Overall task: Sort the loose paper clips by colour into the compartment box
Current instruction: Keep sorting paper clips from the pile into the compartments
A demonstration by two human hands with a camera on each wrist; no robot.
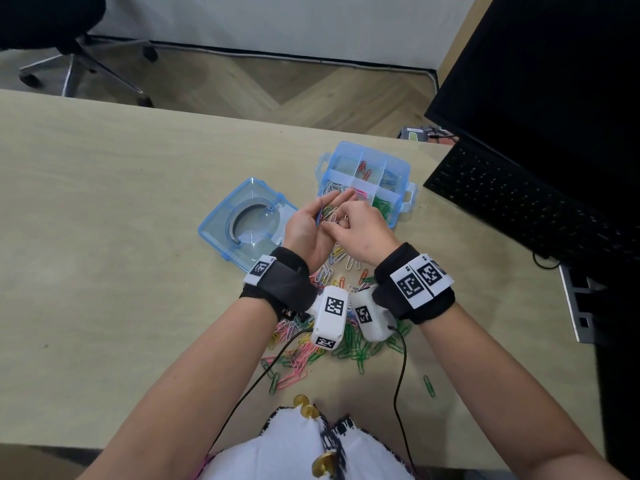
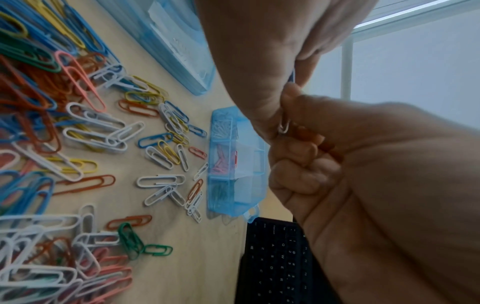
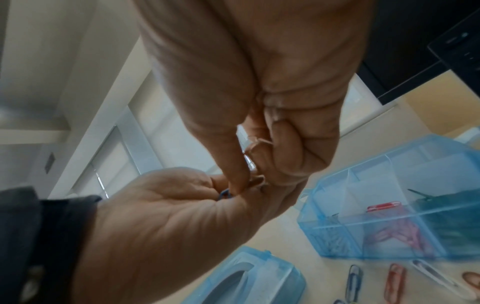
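Observation:
The blue compartment box (image 1: 401,169) stands open on the desk and holds white, pink, green, red and blue clips in separate sections. My left hand (image 1: 320,214) hovers just in front of it, palm up, gripping a small bunch of paper clips (image 1: 327,213), one of them blue (image 3: 224,195). My right hand (image 1: 334,226) reaches into that palm with curled fingers and pinches a white clip (image 2: 284,127) from the bunch. The loose pile of mixed clips (image 1: 349,346) lies under my wrists, nearer to me.
The box's clear blue lid (image 1: 221,230) lies left of the box. A black keyboard (image 1: 519,202) and monitor (image 1: 554,81) fill the right side. An office chair (image 1: 52,36) stands beyond the desk's far edge. Camera cables (image 1: 401,375) trail over the pile.

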